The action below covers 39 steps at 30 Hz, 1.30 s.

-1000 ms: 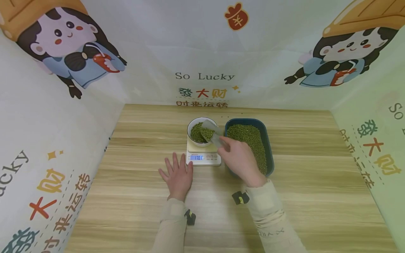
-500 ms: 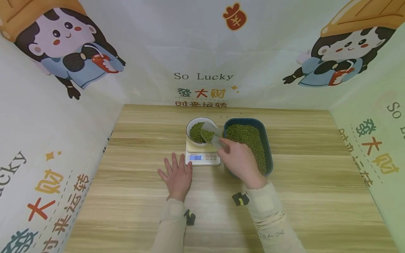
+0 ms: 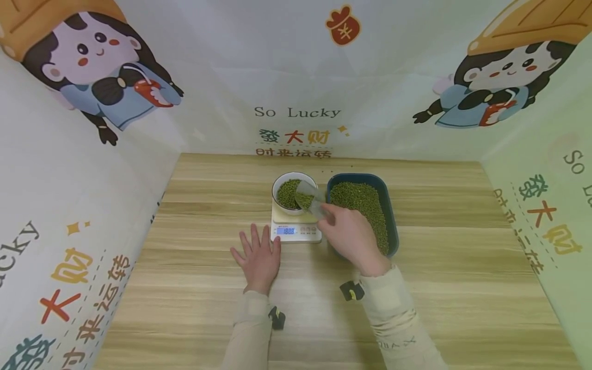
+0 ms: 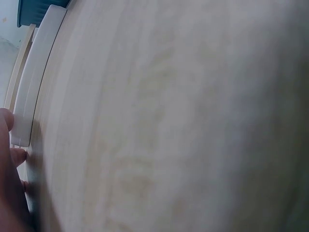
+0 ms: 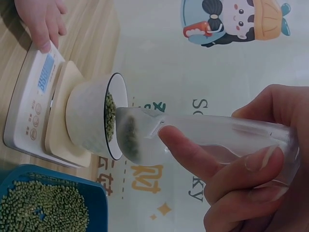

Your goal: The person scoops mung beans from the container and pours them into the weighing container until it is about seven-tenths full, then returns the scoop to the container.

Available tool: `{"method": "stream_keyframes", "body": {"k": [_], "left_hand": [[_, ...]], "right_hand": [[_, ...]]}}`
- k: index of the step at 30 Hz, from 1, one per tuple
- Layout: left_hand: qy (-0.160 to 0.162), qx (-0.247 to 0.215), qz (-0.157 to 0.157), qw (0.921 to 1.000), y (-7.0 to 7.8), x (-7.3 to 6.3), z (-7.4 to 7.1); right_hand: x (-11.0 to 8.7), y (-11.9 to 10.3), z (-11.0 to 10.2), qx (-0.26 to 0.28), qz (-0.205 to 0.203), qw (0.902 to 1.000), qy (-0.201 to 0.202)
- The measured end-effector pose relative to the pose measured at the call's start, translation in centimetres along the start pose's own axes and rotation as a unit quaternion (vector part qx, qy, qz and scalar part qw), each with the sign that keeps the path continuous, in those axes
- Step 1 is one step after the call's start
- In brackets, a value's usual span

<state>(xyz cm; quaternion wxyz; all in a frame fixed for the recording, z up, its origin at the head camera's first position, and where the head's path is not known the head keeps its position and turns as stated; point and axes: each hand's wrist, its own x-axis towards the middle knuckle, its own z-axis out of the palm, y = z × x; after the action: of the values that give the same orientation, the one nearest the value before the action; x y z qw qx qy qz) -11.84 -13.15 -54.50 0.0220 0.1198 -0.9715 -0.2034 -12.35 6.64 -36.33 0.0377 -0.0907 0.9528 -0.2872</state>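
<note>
My right hand (image 3: 351,234) grips a translucent scoop (image 5: 145,135) by its handle, fingers curled round it. The scoop holds some green mung beans and tilts over the rim of a white bowl (image 5: 87,113) with a dark edge. Mung beans (image 3: 288,194) lie inside that bowl, which stands on a white kitchen scale (image 3: 296,234). The scale's lit display (image 3: 285,231) reads about 180.8. My left hand (image 3: 261,262) rests flat on the table with fingers spread, one fingertip at the scale's front left corner, as the right wrist view also shows.
A dark blue tub (image 3: 393,226) of mung beans stands just right of the scale, partly under my right hand. A few loose beans lie on the wooden table (image 3: 199,205) behind it. Printed cloth walls (image 3: 222,103) close in the back and both sides.
The scale reading has risen from about 170.1 to 180.8 and then held. Fewer beans show in the scoop. Both hands stay nearly in place.
</note>
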Motion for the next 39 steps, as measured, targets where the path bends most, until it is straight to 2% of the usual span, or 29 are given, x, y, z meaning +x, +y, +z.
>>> {"method": "stream_keyframes", "body": {"k": [14,20,39], "left_hand": [[-0.015,0.006,-0.006,0.9999,-0.1,0.2,0.1],[-0.006,0.008,-0.008,0.9999,-0.1,0.1,0.0],[-0.008,0.007,-0.011,0.9999,0.1,0.0,-0.2]], "right_hand": [[-0.1,0.1,-0.1,0.016,0.006,0.9999,-0.001],[-0.1,0.1,-0.1,0.021,0.002,0.9998,0.001],[0.2,0.2,-1.2,0.023,-0.006,0.9997,0.011]]}}
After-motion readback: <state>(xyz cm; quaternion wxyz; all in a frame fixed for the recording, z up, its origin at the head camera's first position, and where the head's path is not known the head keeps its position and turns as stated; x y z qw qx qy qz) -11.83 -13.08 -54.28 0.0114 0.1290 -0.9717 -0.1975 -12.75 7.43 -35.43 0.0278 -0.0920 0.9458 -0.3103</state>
